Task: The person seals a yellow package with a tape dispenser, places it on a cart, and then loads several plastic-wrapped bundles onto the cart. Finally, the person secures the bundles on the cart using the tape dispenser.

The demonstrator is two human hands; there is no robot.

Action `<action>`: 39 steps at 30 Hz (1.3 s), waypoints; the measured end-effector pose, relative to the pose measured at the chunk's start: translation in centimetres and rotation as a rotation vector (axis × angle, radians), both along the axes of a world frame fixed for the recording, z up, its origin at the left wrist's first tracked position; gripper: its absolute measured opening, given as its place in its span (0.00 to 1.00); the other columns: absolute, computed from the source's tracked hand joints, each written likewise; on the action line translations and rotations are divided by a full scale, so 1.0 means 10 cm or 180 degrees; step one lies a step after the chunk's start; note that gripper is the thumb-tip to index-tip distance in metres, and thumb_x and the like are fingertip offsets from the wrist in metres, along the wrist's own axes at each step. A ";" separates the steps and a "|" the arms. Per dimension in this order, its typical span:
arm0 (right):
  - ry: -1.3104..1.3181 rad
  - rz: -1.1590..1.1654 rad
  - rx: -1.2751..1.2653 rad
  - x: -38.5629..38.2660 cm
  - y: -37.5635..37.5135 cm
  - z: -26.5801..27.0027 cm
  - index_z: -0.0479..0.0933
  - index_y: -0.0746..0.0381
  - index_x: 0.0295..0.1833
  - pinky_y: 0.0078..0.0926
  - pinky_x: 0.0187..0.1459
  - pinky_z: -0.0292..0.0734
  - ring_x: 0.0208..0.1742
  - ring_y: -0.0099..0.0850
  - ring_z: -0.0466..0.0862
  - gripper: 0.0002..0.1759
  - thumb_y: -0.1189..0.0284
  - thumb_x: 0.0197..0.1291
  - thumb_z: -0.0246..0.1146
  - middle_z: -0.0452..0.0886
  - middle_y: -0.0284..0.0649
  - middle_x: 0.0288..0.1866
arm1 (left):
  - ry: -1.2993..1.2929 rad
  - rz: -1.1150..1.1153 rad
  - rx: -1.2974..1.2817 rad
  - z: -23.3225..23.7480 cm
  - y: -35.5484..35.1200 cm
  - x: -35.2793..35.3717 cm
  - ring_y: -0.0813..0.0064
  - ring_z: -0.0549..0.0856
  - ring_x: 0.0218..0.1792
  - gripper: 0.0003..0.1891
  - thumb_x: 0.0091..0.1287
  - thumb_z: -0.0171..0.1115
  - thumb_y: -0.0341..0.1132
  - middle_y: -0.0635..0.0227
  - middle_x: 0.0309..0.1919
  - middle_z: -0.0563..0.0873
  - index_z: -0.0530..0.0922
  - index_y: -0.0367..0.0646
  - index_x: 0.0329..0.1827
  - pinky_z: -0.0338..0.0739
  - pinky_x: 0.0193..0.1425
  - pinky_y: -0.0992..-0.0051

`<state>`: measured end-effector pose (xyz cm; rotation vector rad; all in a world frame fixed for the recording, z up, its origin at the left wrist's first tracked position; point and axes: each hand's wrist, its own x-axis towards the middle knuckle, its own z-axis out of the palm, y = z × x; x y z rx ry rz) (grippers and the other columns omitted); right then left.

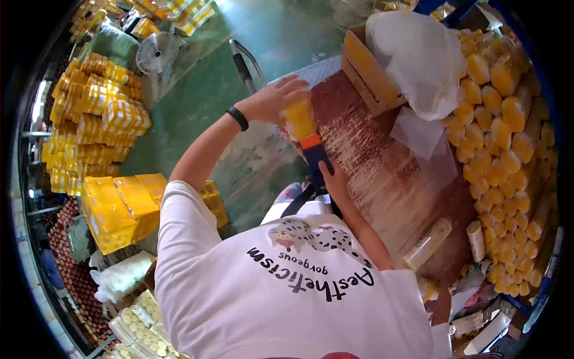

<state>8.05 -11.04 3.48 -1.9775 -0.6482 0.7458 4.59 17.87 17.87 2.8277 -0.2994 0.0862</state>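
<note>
The counter (pixel 388 179), a worn reddish-brown top, runs up the middle right. Along its far edge lies a deep heap of yellow packets (pixel 502 149). On the green floor (pixel 197 90) to the left stand stacks of yellow cartons (pixel 95 113), with a few more cartons (pixel 119 206) nearer the person. An open cardboard box (pixel 368 75) sits at the top end of the counter, with a white plastic bag (pixel 418 57) bulging over it and clear empty bags (pixel 421 134) lying just below.

The left hand (pixel 275 99) (black band on the wrist) has its grip clenched over the top of a yellow packet (pixel 299 118), holding it upright above the counter's near edge. Directly under the packet and touching it is a blue tool (pixel 315 154) with an orange band. The right hand (pixel 332 179) wraps its grip around the tool's lower end. Two pale tubes (pixel 427 244) lie on the counter near the right elbow.
</note>
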 end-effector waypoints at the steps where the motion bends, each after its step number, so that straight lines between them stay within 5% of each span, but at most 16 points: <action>1: 0.0095 -0.0037 0.0036 0.02 0.09 0.03 0.72 0.71 0.53 0.40 0.48 0.72 0.45 0.50 0.79 0.36 0.46 0.59 0.55 0.80 0.57 0.43 | 0.0093 0.0123 -0.0078 0.02 -0.04 0.00 0.54 0.63 0.65 0.42 0.42 0.73 0.38 0.61 0.62 0.66 0.62 0.52 0.63 0.64 0.66 0.61; 4: -0.1131 -0.0698 0.0046 0.03 0.35 -0.34 0.76 0.68 0.41 0.32 0.37 0.72 0.33 0.40 0.79 0.29 0.47 0.58 0.58 0.80 0.47 0.32 | 0.0518 0.0881 -0.0163 0.10 -0.15 0.11 0.54 0.70 0.58 0.38 0.44 0.71 0.45 0.60 0.56 0.70 0.65 0.54 0.61 0.70 0.59 0.61; 5: -0.0459 -0.0425 -0.0226 0.10 0.30 -0.32 0.76 0.68 0.37 0.35 0.35 0.72 0.33 0.40 0.80 0.31 0.45 0.56 0.58 0.80 0.47 0.30 | 0.0690 0.1192 -0.0175 0.11 -0.20 0.15 0.54 0.72 0.56 0.37 0.44 0.71 0.48 0.60 0.54 0.71 0.67 0.55 0.60 0.71 0.56 0.61; 8: -0.0519 -0.0369 -0.0290 0.19 0.22 -0.14 0.76 0.67 0.34 0.37 0.33 0.72 0.30 0.40 0.81 0.30 0.46 0.55 0.59 0.80 0.46 0.27 | 0.0359 0.1211 -0.0029 0.10 -0.37 0.20 0.56 0.76 0.49 0.33 0.45 0.69 0.50 0.61 0.48 0.74 0.70 0.56 0.57 0.73 0.50 0.60; 12: -0.0424 -0.0123 -0.0535 0.27 -0.28 0.62 0.77 0.68 0.42 0.41 0.37 0.74 0.36 0.48 0.81 0.33 0.44 0.54 0.57 0.80 0.55 0.34 | -0.0211 0.0985 -0.0412 0.11 -0.71 0.13 0.56 0.77 0.48 0.32 0.42 0.71 0.47 0.62 0.47 0.74 0.73 0.57 0.55 0.74 0.50 0.62; 16: -0.0505 -0.0328 -0.0598 0.32 -0.73 1.06 0.78 0.66 0.35 0.42 0.33 0.74 0.31 0.47 0.81 0.28 0.48 0.53 0.60 0.80 0.53 0.28 | 0.0035 0.0873 -0.1990 -0.16 -0.61 0.10 0.67 0.78 0.48 0.36 0.42 0.75 0.41 0.66 0.47 0.77 0.71 0.48 0.58 0.73 0.53 0.70; 21: -0.0639 -0.0171 -0.0993 0.55 -0.51 0.90 0.79 0.66 0.36 0.43 0.34 0.75 0.31 0.48 0.81 0.26 0.50 0.52 0.60 0.81 0.53 0.29 | 0.0762 0.1868 -0.4134 -1.31 -0.34 0.15 0.63 0.74 0.55 0.30 0.46 0.71 0.40 0.65 0.49 0.79 0.74 0.50 0.56 0.67 0.59 0.69; 25: -0.1070 0.0179 -0.0939 0.54 -0.01 0.69 0.80 0.66 0.35 0.42 0.35 0.76 0.33 0.48 0.82 0.25 0.52 0.52 0.61 0.81 0.54 0.30 | 0.0703 0.1451 -0.0236 -1.06 -0.13 -0.06 0.63 0.60 0.68 0.40 0.43 0.72 0.46 0.64 0.64 0.69 0.69 0.50 0.63 0.54 0.69 0.58; 29: -0.1048 0.0482 -0.1279 0.55 0.24 0.81 0.81 0.66 0.33 0.41 0.38 0.76 0.35 0.48 0.82 0.23 0.54 0.51 0.61 0.81 0.54 0.31 | 0.0281 -0.0083 0.0294 -1.09 -0.34 -0.04 0.63 0.56 0.71 0.58 0.35 0.74 0.57 0.65 0.69 0.59 0.52 0.51 0.71 0.44 0.74 0.55; 39: -0.0556 -0.0117 -0.0846 0.68 -1.04 0.46 0.79 0.66 0.35 0.37 0.35 0.75 0.31 0.45 0.82 0.26 0.50 0.51 0.62 0.81 0.51 0.29 | -0.0122 -0.0208 0.0574 -1.47 -0.52 0.16 0.62 0.68 0.64 0.52 0.36 0.73 0.56 0.63 0.61 0.71 0.60 0.51 0.68 0.54 0.71 0.56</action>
